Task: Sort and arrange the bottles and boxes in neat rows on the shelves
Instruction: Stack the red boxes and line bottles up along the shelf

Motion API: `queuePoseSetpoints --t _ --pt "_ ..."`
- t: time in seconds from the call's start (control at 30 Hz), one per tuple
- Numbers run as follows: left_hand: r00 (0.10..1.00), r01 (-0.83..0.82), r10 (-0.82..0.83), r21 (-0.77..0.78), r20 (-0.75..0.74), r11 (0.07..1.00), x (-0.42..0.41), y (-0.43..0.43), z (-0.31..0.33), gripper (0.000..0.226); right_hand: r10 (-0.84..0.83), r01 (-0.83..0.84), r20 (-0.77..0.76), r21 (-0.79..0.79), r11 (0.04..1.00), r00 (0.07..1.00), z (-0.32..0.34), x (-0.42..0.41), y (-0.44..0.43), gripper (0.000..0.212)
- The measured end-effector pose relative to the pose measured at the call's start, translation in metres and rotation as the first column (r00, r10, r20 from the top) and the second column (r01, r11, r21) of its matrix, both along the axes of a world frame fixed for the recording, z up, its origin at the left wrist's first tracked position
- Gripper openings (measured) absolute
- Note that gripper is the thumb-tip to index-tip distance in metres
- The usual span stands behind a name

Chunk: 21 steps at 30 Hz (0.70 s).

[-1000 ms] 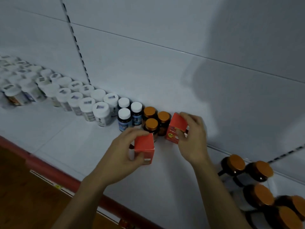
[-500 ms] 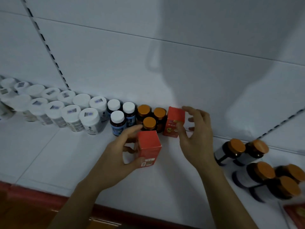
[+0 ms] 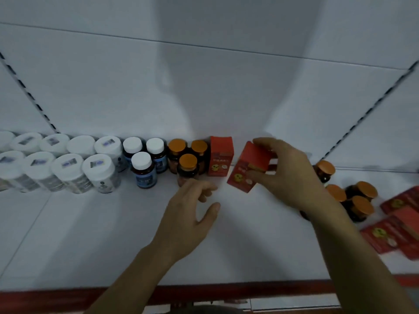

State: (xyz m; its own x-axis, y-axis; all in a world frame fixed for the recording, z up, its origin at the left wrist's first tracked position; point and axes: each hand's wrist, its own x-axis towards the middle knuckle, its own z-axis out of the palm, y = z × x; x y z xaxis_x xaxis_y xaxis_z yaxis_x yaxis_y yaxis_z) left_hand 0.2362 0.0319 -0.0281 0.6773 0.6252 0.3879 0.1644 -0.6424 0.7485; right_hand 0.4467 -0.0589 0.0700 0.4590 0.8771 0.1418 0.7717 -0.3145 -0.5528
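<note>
Grips tilted box (image 3: 247, 168) in right hand (image 3: 288, 175) now, passed over from left hand (image 3: 188, 214), loose and empty; probably goes next beside upright box (image 3: 221, 159) at back edge of shelf (image 3: 90, 234).

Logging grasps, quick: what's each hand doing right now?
Left hand: open, holding nothing.
Right hand: grips a tilted red box.

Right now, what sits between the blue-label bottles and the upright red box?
Head view: three orange-capped amber bottles, two at the back, one in front.
</note>
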Motion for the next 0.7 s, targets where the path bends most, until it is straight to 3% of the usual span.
queuePoseSetpoints --t 0.07,0.17,0.43,0.7 --pt "0.976 0.136 -0.131 0.015 -0.174 0.991 0.004 0.006 -0.010 0.025 -0.006 0.016 0.128 -0.073 0.997 0.992 0.003 0.019 0.014 0.067" --pt "0.912 0.259 -0.208 0.104 -0.355 0.960 0.012 0.011 -0.026 0.026 0.035 -0.012 0.165 -0.139 0.990 0.986 -0.010 0.035 0.036 0.065" --pt "0.953 0.220 -0.190 0.111 -0.235 0.969 0.012 0.013 -0.038 0.010 -0.019 0.034 0.137 -0.110 0.993 0.990 -0.045 0.034 0.056 0.062" --pt "0.953 0.207 -0.177 0.104 -0.245 0.973 0.009 0.012 -0.037 0.012 -0.053 0.056 0.070 -0.048 0.997 0.996 -0.049 0.024 0.050 0.053"
